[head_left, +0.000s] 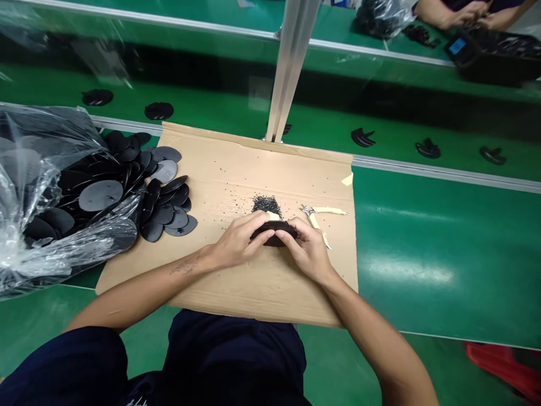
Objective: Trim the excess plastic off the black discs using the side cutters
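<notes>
both hands are on one black disc (pixel 276 226) held just above the cardboard sheet (pixel 296 175) — the left hand (pixel 239 239) and right hand (pixel 308 252) have their fingers (pixel 262 237) clamped on its edges. a small heap of black crumbs (pixel 267 206) sits just ahead, beside yellow-handled snips (pixel 315 217). a few notched black pieces (pixel 363 137) lie on the green belt (pixel 406 237) beyond, but far more seems left — a pile of discs (pixel 169 217) and a plastic bag (pixel 29 248) of others wait at the left.
</notes>
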`<action>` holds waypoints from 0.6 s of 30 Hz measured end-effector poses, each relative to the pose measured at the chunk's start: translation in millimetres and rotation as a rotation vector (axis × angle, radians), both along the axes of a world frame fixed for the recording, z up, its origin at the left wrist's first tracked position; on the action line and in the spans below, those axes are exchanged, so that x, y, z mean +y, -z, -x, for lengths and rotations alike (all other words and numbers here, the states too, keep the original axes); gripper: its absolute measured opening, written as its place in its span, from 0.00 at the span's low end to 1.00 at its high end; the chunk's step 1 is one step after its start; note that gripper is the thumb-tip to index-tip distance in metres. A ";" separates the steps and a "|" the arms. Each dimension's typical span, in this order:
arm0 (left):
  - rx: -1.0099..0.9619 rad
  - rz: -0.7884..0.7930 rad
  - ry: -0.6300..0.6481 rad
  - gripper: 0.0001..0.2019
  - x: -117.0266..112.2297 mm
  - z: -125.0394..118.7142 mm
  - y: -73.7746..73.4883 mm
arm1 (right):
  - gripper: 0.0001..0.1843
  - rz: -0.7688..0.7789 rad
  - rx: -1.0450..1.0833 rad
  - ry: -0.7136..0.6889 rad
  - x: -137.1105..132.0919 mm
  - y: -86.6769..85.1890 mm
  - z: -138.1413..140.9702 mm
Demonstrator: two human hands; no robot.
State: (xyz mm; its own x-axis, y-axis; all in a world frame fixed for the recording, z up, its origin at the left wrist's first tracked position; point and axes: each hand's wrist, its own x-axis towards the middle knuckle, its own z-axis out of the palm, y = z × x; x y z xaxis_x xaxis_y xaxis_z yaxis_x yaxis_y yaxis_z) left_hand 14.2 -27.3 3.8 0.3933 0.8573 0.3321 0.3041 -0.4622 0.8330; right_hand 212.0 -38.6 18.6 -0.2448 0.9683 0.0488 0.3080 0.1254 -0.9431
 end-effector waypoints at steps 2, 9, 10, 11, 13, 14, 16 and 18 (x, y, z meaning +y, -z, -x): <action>-0.098 0.103 0.007 0.17 0.8 0.7 -0.4 | 0.19 -0.055 -0.040 0.002 -1.1 -1.7 -0.7; -0.193 -0.020 0.003 0.14 6.6 4.4 -6.5 | 0.14 -0.206 -0.108 -0.030 -4.4 -1.7 -3.6; -0.183 -0.076 0.022 0.13 6.9 5.4 -8.0 | 0.14 -0.219 -0.119 -0.038 -4.9 -0.7 -4.2; -0.174 -0.123 0.044 0.13 7.1 6.4 -9.6 | 0.13 -0.232 -0.127 -0.046 -5.2 0.3 -4.7; -0.157 -0.191 0.079 0.12 7.2 7.8 -12.4 | 0.12 -0.262 -0.139 -0.062 -5.5 2.0 -5.8; -0.148 -0.214 0.087 0.12 7.2 8.2 -13.4 | 0.12 -0.282 -0.140 -0.071 -5.4 2.5 -6.2; -0.125 -0.250 0.080 0.11 6.9 8.9 -14.7 | 0.11 -0.318 -0.141 -0.088 -5.1 2.9 -6.6; -0.107 -0.281 0.061 0.10 6.1 9.3 -15.4 | 0.11 -0.338 -0.136 -0.107 -4.8 2.3 -6.6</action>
State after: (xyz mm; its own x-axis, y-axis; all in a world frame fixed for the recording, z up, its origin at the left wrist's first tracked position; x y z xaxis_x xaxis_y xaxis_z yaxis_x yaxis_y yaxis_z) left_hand 4.9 -21.2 19.2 0.3917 0.7016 0.5953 0.1862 -0.6941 0.6954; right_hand 218.6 -43.4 16.3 -0.3703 0.8714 0.3217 0.3953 0.4612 -0.7944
